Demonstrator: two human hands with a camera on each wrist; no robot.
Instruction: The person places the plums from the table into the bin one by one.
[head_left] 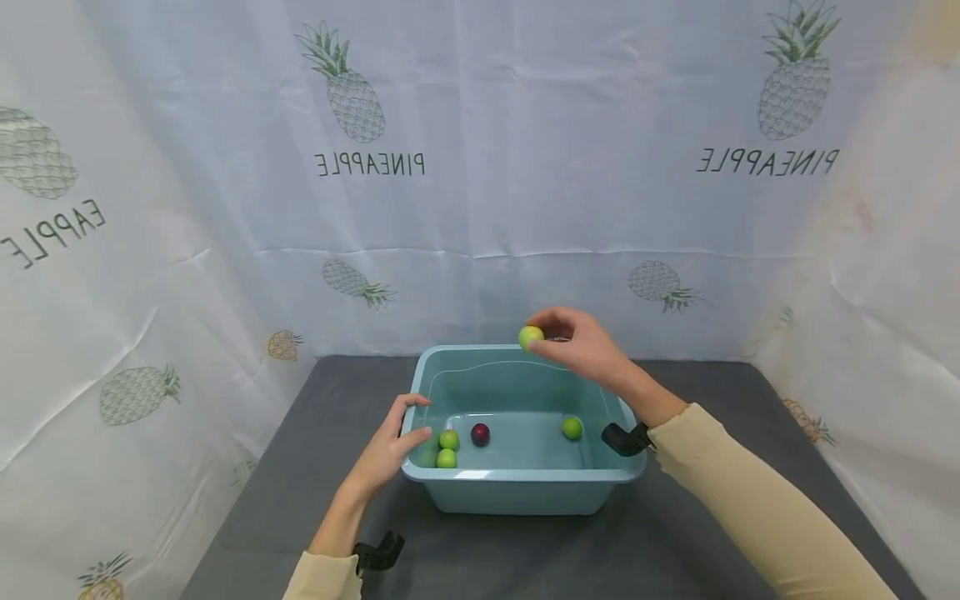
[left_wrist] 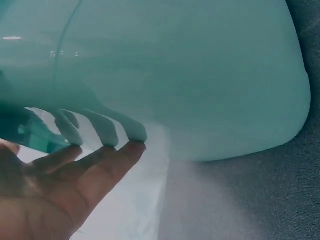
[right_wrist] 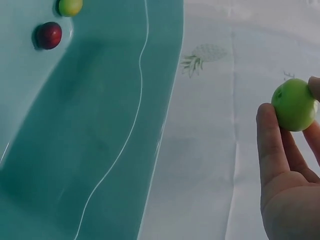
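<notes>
A light-teal plastic tub (head_left: 525,476) stands on the dark table. My right hand (head_left: 581,342) pinches a small round green fruit (head_left: 531,337) (right_wrist: 295,105) between thumb and fingertips, above the tub's far rim. At the tub's left side, my left hand (head_left: 393,437) holds the rim. In the left wrist view, three fingertips (left_wrist: 135,146) press the tub's outer wall (left_wrist: 210,90). Inside the tub, two green fruits (head_left: 447,448) lie together at the left, a dark red fruit (head_left: 480,434) beside them, and another green fruit (head_left: 572,428) farther right.
The dark grey tabletop (head_left: 300,492) extends around the tub. Behind it and along both sides hangs a white sheet (head_left: 487,208) printed with pineapples. A black strap mount (head_left: 626,439) on the right wrist overlaps the tub's right rim, and another (head_left: 380,552) is on the left wrist.
</notes>
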